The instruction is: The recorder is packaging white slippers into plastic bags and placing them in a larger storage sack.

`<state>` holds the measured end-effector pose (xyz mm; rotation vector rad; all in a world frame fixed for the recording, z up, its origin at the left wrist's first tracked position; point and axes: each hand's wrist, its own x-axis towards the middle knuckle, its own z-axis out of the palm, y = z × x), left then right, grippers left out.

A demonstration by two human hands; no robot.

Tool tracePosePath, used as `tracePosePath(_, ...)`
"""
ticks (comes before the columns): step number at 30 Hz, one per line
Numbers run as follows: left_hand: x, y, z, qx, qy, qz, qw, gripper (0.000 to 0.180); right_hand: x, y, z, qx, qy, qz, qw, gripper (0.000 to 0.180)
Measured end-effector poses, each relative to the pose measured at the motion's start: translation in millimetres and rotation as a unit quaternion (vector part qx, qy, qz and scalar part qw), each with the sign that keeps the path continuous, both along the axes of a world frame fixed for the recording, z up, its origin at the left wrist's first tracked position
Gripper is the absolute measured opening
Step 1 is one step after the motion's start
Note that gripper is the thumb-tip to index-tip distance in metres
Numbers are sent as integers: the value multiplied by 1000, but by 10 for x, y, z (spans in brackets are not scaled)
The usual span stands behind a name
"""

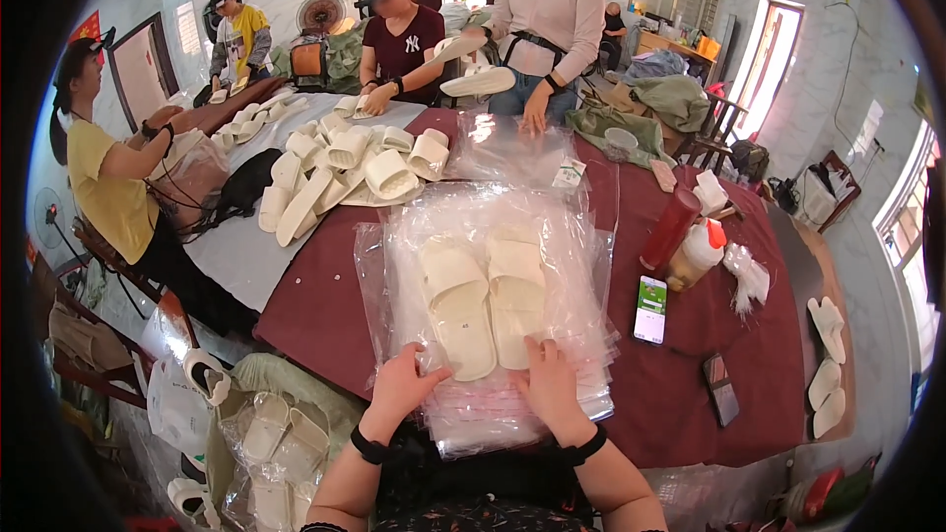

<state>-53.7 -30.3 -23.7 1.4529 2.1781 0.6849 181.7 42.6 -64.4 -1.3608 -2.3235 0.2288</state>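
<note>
In front of me a pair of cream slide slippers (514, 300) lies side by side, heels toward me, on a stack of clear plastic bags (581, 335). Glossy film shows around the pair; I cannot tell whether it lies inside the top bag. Beside the left slipper's heel is my left hand (406, 386), thumb and fingers apart, the thumb tip at the heel. Over at the right slipper's heel is my right hand (552, 384), its fingertips touching the heel edge and film, thumb spread from them. Neither hand visibly grips anything.
A heap of cream slippers (345, 163) lies at the far left of the table. On the right are a red bottle (670, 229), a plastic jar (697, 256), a lit phone (649, 310) and a dark phone (720, 389). Several co-workers stand around; one holds slippers (478, 82) across the table.
</note>
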Motion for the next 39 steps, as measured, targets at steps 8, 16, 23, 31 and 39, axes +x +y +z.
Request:
tracePosePath(8, -123, 185, -369, 101, -246, -48, 963, 37, 42, 36, 20, 14, -6, 14, 1000, 40)
tracePosePath(16, 21, 265, -240, 40, -711, 8, 702, 51, 20, 38, 323, -64, 283, -6, 957, 10)
tracePosePath(23, 104, 269, -146, 14, -729, -20, 684, 50, -154, -125, 417, -76, 365, 55, 926, 13)
tracePosePath(31, -30, 251, -434, -15, -788, 4, 616, 41, -265, -165, 291, -83, 271, 239, 929, 20)
tracePosePath(39, -163, 113, -572, 4, -847, 49, 529, 48, 32, 228, 268, -63, 269, 21, 961, 41)
